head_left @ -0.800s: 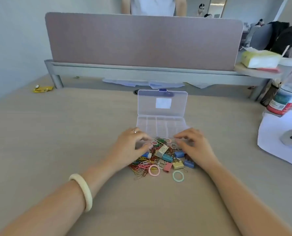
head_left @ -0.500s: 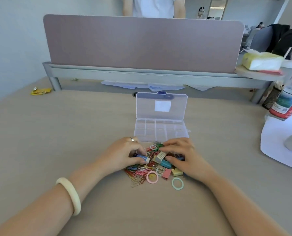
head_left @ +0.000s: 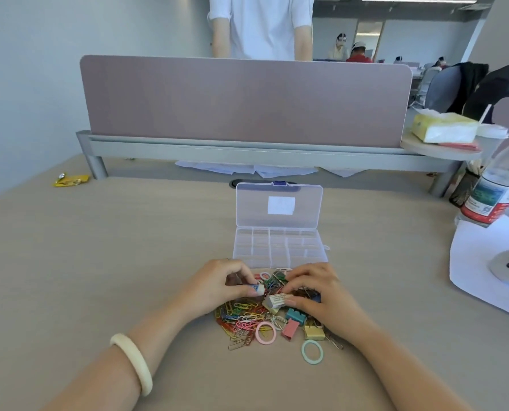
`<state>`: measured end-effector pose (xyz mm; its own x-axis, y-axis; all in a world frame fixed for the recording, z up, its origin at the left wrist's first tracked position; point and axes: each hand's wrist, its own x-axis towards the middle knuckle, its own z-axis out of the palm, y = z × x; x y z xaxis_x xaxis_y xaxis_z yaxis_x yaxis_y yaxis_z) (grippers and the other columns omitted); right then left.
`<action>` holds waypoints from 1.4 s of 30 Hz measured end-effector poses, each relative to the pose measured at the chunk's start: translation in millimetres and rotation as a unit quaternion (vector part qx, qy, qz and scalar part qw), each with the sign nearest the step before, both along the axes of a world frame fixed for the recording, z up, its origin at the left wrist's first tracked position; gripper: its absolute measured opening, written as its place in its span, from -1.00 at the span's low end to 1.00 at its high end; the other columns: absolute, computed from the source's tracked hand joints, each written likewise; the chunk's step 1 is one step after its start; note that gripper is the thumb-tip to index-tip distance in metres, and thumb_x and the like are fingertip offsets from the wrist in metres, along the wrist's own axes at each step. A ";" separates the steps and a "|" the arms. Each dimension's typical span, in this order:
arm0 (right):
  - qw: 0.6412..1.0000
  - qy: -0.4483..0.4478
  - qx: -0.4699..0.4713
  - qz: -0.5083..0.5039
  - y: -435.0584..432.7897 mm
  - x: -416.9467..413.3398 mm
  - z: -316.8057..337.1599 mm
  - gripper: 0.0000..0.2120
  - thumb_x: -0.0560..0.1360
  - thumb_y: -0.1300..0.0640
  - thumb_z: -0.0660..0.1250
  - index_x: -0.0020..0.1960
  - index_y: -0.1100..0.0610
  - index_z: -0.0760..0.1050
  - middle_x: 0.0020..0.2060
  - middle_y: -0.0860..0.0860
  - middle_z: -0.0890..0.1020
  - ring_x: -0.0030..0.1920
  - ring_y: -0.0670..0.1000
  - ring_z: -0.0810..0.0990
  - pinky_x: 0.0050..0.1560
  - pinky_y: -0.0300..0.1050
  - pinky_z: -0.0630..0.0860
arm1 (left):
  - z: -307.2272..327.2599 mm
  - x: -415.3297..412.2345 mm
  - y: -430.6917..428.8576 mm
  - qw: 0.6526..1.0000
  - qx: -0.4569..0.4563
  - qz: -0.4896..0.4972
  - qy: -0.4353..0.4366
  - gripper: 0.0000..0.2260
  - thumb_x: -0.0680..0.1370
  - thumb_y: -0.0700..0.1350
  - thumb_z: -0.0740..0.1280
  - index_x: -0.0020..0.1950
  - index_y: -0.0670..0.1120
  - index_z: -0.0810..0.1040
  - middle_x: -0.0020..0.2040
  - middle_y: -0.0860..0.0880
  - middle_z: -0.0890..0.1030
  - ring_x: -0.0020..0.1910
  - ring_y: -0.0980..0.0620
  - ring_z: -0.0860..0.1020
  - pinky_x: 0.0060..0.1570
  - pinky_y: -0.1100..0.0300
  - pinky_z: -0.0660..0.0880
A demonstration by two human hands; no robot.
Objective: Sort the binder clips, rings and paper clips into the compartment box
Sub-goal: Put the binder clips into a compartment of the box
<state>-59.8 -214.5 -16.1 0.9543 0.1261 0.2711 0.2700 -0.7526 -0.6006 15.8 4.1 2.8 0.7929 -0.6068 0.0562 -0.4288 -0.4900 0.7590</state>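
At six o'clock of the compartment box (head_left: 280, 247), left hand (head_left: 214, 287) fingers pinch a blue binder clip (head_left: 256, 289); right hand (head_left: 321, 295) fingers curl into the pile; lift clear before dropping it in.

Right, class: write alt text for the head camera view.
Two bare hands, left hand and right hand, pick through a pile of coloured paper clips, binder clips and rings on a desk, just before an open, empty clear compartment box.

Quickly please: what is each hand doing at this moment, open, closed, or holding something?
Left hand: closed on a blue binder clip.
Right hand: fingers curled over the pile; cannot tell whether it holds anything.
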 end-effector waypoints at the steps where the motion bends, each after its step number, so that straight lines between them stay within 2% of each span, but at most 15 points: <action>1: 1.000 0.004 0.000 -0.001 0.0 0.2 1.7 -0.86 0.35 -0.02 0.45 -0.09 -0.09 0.64 -0.03 -0.31 0.48 0.15 -0.17 0.32 0.11 -0.54 0.20 | 0.3 -1.5 0.3 1.000 -0.015 0.008 0.009 -0.88 0.32 0.08 0.47 -0.23 0.09 0.59 -0.30 0.03 0.62 -0.39 0.21 0.46 -0.33 0.28 0.37; 4: 1.000 0.012 -0.004 -0.001 0.8 1.0 5.6 -0.87 0.34 0.02 0.47 -0.12 -0.04 0.63 -0.05 -0.33 0.47 0.13 -0.16 0.33 0.09 -0.53 0.22 | 2.5 -1.8 -0.2 0.998 -0.045 0.050 -0.008 -0.91 0.35 -0.01 0.47 -0.24 0.05 0.59 -0.43 0.07 0.50 -0.44 0.20 0.40 -0.38 0.30 0.31; 6: 1.000 0.000 0.016 -0.009 1.5 1.2 7.0 -0.88 0.33 0.04 0.48 -0.13 -0.01 0.62 -0.09 -0.29 0.52 0.09 -0.19 0.37 0.04 -0.49 0.27 | 4.2 3.7 -2.1 0.992 -0.074 0.095 -0.046 -0.91 0.35 -0.05 0.47 -0.25 0.05 0.57 -0.42 0.10 0.48 -0.43 0.19 0.37 -0.39 0.33 0.29; 8: 0.998 -0.009 0.054 -0.038 1.8 -0.7 8.6 -0.89 0.34 0.05 0.47 -0.17 -0.07 0.57 -0.09 -0.17 0.56 0.05 -0.22 0.42 -0.04 -0.47 0.32 | 5.4 13.2 -5.4 0.984 -0.099 0.131 -0.071 -0.89 0.35 -0.09 0.47 -0.24 0.06 0.56 -0.36 0.13 0.51 -0.42 0.18 0.36 -0.38 0.35 0.29; 10: 0.994 -0.015 0.077 -0.070 1.0 -2.0 9.3 -0.83 0.35 0.08 0.47 -0.22 -0.15 0.50 -0.10 -0.11 0.57 -0.02 -0.20 0.47 -0.11 -0.43 0.36 | 5.5 22.2 -11.4 0.980 -0.088 0.150 -0.098 -0.87 0.36 -0.12 0.47 -0.20 0.06 0.56 -0.25 0.13 0.52 -0.36 0.17 0.39 -0.31 0.29 0.33; 12: 0.991 -0.030 0.100 -0.085 0.0 -1.1 9.4 -0.83 0.36 0.16 0.45 -0.24 -0.08 0.51 -0.16 -0.09 0.59 -0.08 -0.18 0.50 -0.12 -0.38 0.38 | 2.2 27.5 -18.4 0.978 -0.060 0.159 -0.121 -0.87 0.36 -0.13 0.46 -0.15 0.05 0.58 -0.18 0.09 0.49 -0.29 0.12 0.42 -0.25 0.26 0.33; 14: 0.984 -0.043 0.140 -0.103 -2.4 3.6 12.1 -0.84 0.38 0.23 0.43 -0.23 -0.02 0.54 -0.19 -0.12 0.60 -0.11 -0.19 0.52 -0.11 -0.40 0.40 | -1.5 29.8 -23.9 0.978 -0.029 0.153 -0.142 -0.88 0.39 -0.13 0.44 -0.10 0.00 0.60 -0.18 0.13 0.46 -0.25 0.16 0.43 -0.25 0.34 0.31; 17: 0.975 -0.058 0.177 -0.118 -7.2 19.7 23.6 -0.85 0.40 0.21 0.42 -0.15 -0.04 0.58 -0.18 -0.17 0.60 -0.12 -0.21 0.54 -0.14 -0.52 0.40 | -1.8 31.7 -25.1 0.976 -0.004 0.131 -0.174 -0.88 0.42 -0.15 0.41 -0.07 -0.02 0.62 -0.19 0.18 0.42 -0.25 0.28 0.41 -0.26 0.44 0.26; 22: 0.987 -0.057 0.112 -0.104 5.7 54.6 39.4 -0.88 0.43 0.20 0.38 -0.05 0.08 0.62 -0.15 -0.04 0.61 -0.14 -0.08 0.54 -0.17 -0.45 0.39 | -1.6 31.0 -16.9 0.974 0.015 0.113 -0.194 -0.81 0.45 -0.24 0.36 0.02 -0.05 0.63 -0.18 0.13 0.42 -0.26 0.30 0.38 -0.22 0.56 0.29; 26: 0.993 -0.031 0.045 -0.104 22.3 71.1 39.0 -0.84 0.46 0.19 0.35 0.02 0.12 0.62 -0.05 0.05 0.63 -0.14 -0.08 0.51 -0.09 -0.30 0.40 | -3.7 32.6 -10.1 0.977 0.014 0.100 -0.187 -0.77 0.46 -0.29 0.33 0.04 -0.06 0.63 -0.13 0.10 0.47 -0.16 0.19 0.41 -0.13 0.48 0.33; 31: 0.993 -0.010 -0.003 -0.113 31.2 71.8 37.0 -0.82 0.47 0.17 0.34 0.06 0.11 0.60 0.00 0.04 0.64 -0.08 -0.07 0.54 -0.07 -0.34 0.36 | -2.8 32.6 -7.6 0.980 -0.036 0.109 -0.162 -0.84 0.44 -0.30 0.35 -0.09 -0.10 0.67 -0.13 -0.01 0.60 -0.13 0.08 0.52 -0.06 0.28 0.43; 35: 0.994 -0.008 0.009 -0.113 35.4 68.4 38.5 -0.84 0.46 0.17 0.36 0.03 0.10 0.60 -0.03 0.03 0.64 -0.11 -0.10 0.52 -0.08 -0.33 0.37 | -3.1 30.6 -10.5 0.979 -0.041 0.105 -0.170 -0.86 0.44 -0.29 0.35 -0.10 -0.12 0.67 -0.08 -0.07 0.65 -0.13 0.11 0.52 -0.12 0.47 0.35; 39: 0.995 0.003 -0.013 -0.102 35.3 65.7 37.4 -0.87 0.47 0.17 0.34 0.00 0.12 0.60 -0.11 -0.02 0.60 -0.15 -0.10 0.50 -0.15 -0.26 0.43 | -3.0 29.1 -11.5 0.978 -0.033 0.103 -0.179 -0.85 0.44 -0.27 0.36 -0.04 -0.13 0.65 -0.07 -0.05 0.61 -0.18 0.19 0.46 -0.16 0.55 0.32; 42: 0.995 -0.007 -0.022 -0.098 36.1 67.5 31.7 -0.88 0.46 0.18 0.34 -0.03 0.15 0.61 -0.06 0.03 0.64 -0.07 -0.04 0.55 -0.04 -0.28 0.41 | -1.8 28.3 -10.8 0.976 -0.026 0.100 -0.193 -0.86 0.44 -0.26 0.36 -0.04 -0.14 0.65 -0.13 0.02 0.51 -0.24 0.28 0.41 -0.19 0.60 0.28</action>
<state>7.7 -178.5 15.7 0.9579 -0.0511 0.2824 0.1225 -0.8171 -0.5633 44.1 -6.7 1.0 0.8091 -0.4295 0.4011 -0.5871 -0.5581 0.5864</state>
